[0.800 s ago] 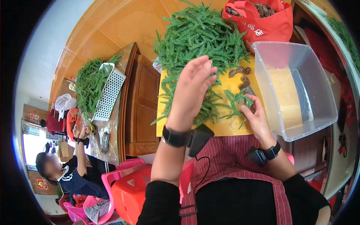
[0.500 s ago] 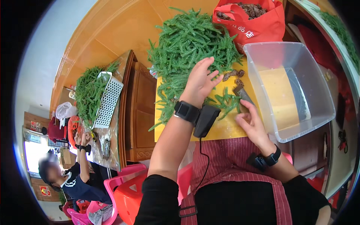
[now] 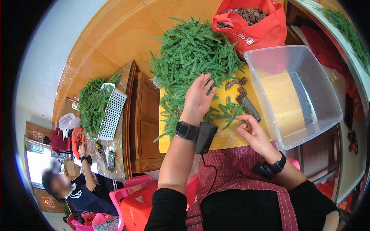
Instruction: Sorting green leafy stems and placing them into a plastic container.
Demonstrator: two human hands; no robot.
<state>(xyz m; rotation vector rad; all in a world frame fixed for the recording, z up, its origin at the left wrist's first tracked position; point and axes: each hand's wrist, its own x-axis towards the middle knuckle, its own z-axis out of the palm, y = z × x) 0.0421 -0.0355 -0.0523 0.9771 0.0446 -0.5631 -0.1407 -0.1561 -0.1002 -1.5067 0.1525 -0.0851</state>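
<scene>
My left hand is open, palm turned up and fingers stretched toward the large heap of green artificial pine sprigs. It holds nothing that I can see. To its right, a small branched green sprig lies on the yellow board. My right hand hovers beside that sprig, thumb and forefinger apart, fingertips close to its right-hand tips; whether they touch cannot be made out. Just beyond the right fingers lies a dark grey cylindrical bundle. Several brown pine cones lie past it.
A clear plastic bin stands at the right. Behind it, a red bag holds brown cones. At the left, another person works at a table with a white perforated basket and more green sprigs.
My left hand has drawn back toward me and left, away from the heap. My right hand has dropped slightly nearer, uncovering the dark bundle. The other person's hand has moved toward the orange-red basket.
</scene>
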